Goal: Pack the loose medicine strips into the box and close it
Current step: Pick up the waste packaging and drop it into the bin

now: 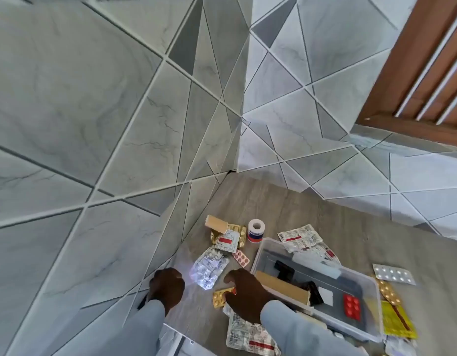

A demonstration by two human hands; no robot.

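A clear plastic box (pixel 261 255) stands open on the wooden surface, holding a red strip (pixel 352 306), a tan packet and dark items. Loose medicine strips lie around it: a silver pile (pixel 209 268), a pink strip (pixel 240 257), a white and red strip (pixel 226 241), more at the box's far rim (pixel 299 236) and right side (pixel 393 274). My right hand (pixel 244 294) rests on a gold blister strip (pixel 219 298) left of the box, fingers pinching its edge. My left hand (pixel 167 285) is curled on the surface near the wall, holding nothing.
Tiled walls meet in a corner close behind and to the left. A roll of tape (pixel 257 230) stands near the box's far corner. A yellow packet (pixel 397 319) lies at the right. Another printed strip (pixel 250 337) lies under my right sleeve.
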